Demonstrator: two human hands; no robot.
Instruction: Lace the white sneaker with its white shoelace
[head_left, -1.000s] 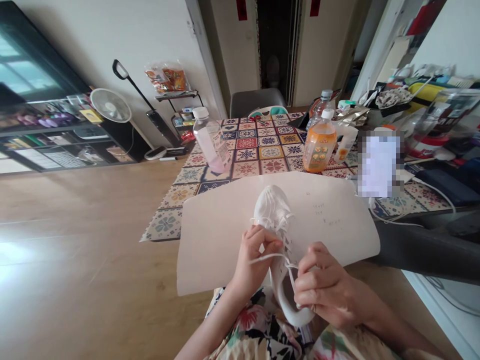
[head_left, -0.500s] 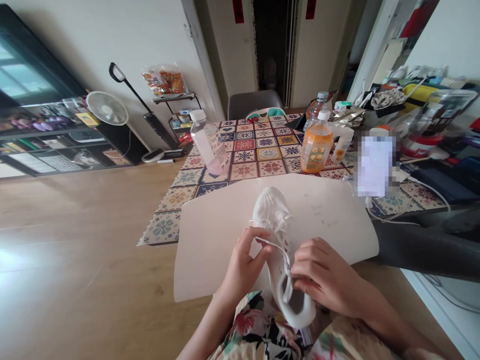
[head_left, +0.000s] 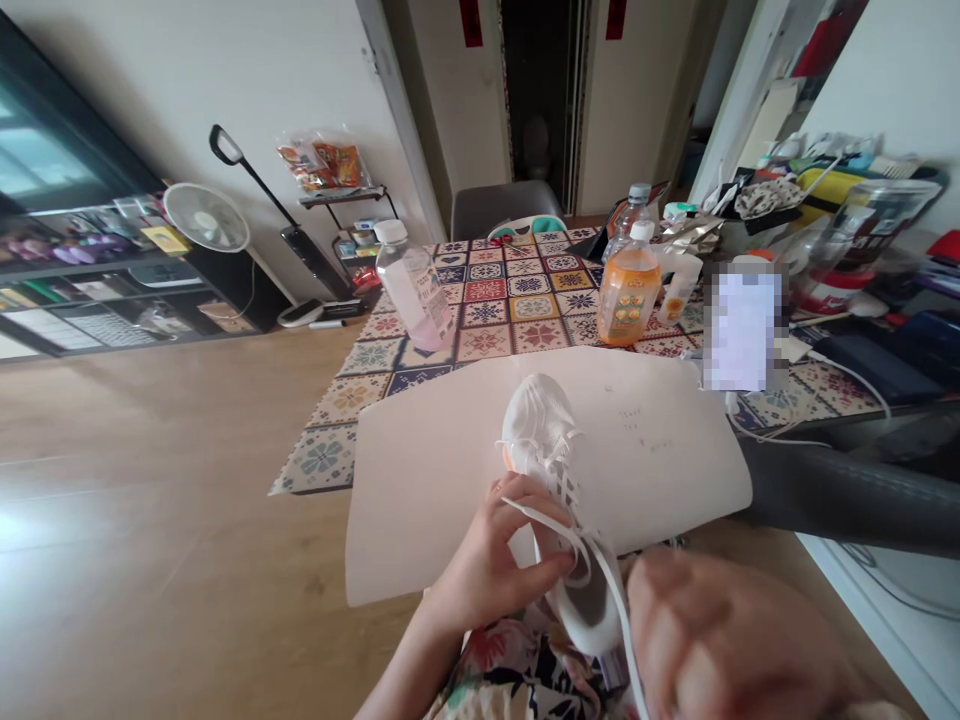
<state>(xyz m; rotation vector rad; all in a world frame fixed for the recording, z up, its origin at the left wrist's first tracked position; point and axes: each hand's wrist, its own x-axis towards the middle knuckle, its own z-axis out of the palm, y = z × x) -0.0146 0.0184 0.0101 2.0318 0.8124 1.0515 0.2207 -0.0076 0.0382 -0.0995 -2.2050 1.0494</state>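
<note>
1. White shoe (head_left: 540,405): toe fwd of L hand, pointing away from wearer; opening between the two hands; fwd part over the white sheet, heel end nr wearer's lap.
2. L hand (head_left: 499,560): half closed about shoe's L side. Fingers bent over upper, thumb by the opening. Has hold of shoe; whether it also pinches a lace, can't tell.
3. R hand (head_left: 727,630): fingers curled in, badly blurred, to R of heel and nearer the camera than L hand. Contents, if any, can't tell.
4. White lace (head_left: 622,610): one length runs from shoe down just beside R hand's L edge; another lies across L hand's fingers.
5. White sheet (head_left: 420,500): extends L, R and fwd of L hand; faint marks fwd of R hand, illegible.
6. Patterned tablecloth (head_left: 322,455): beyond sheet, fwd of both hands.
7. Bottle w/ pink liquid (head_left: 416,295): upright, fwd and L of L hand, well apart.
8. Orange bottle (head_left: 628,295): upright, fwd of both hands, well apart.
</note>
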